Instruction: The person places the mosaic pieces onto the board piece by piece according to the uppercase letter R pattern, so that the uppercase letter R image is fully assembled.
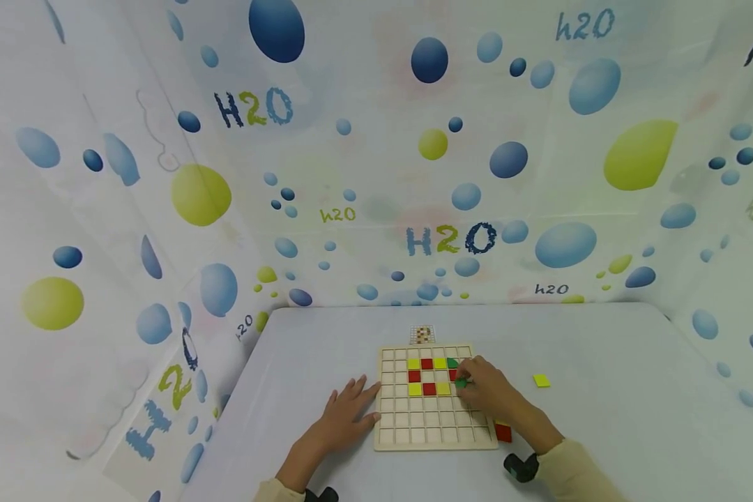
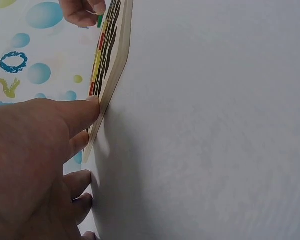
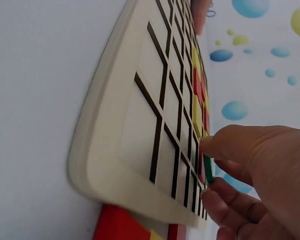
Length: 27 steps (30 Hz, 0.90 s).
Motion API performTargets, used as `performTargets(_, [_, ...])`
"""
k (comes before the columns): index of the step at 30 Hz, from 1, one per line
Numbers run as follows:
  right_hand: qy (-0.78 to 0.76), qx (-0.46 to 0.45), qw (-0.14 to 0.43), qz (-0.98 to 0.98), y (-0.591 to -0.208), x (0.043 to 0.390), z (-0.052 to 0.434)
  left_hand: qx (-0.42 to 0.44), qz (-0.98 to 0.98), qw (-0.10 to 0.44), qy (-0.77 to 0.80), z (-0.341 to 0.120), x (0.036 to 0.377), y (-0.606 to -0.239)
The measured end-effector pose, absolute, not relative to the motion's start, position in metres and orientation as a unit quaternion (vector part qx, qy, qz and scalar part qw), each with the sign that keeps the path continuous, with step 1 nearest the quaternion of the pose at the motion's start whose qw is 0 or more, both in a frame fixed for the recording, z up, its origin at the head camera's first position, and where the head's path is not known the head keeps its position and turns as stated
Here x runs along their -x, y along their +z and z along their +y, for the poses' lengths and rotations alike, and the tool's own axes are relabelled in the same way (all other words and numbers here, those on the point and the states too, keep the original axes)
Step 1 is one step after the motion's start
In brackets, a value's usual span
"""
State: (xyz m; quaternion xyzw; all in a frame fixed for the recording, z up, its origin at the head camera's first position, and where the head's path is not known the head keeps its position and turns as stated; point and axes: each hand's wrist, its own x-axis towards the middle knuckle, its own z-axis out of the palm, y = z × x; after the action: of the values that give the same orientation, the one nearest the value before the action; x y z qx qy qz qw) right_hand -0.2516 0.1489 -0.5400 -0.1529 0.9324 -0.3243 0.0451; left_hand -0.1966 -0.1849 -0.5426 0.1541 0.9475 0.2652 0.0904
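A wooden grid board (image 1: 408,443) lies on the white table. Yellow tiles (image 1: 414,390) and red tiles (image 1: 427,364) fill several of its upper squares, with a green tile (image 1: 452,362) at the top right of the group. My right hand (image 1: 492,390) pinches another green tile (image 3: 208,167) between thumb and fingers, close over the board's right side. My left hand (image 1: 345,416) rests on the table at the board's left edge, fingers spread. In the left wrist view, its thumb (image 2: 80,112) touches that edge.
Behind the board lies a small pattern card (image 1: 422,335). A loose yellow tile (image 1: 542,381) is on the table at right. Red tiles (image 1: 503,433) lie beside the board's lower right corner, partly behind my right forearm. A printed curtain (image 1: 376,174) hangs behind the table.
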Motion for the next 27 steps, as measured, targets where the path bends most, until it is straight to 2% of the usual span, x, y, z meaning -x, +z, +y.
performTargets(17, [-0.321, 0.164, 0.07, 0.93, -0.5342, 0.2418, 0.1415, -0.154, 0.948, 0.088, 0.265, -0.1844, 0.1964, -0.5448])
performTargets(27, [-0.307, 0.168, 0.034, 0.936, -0.5404, 0.2435, 0.1394, -0.158, 0.946, 0.086, 0.27, -0.1839, 0.1958, -0.5408])
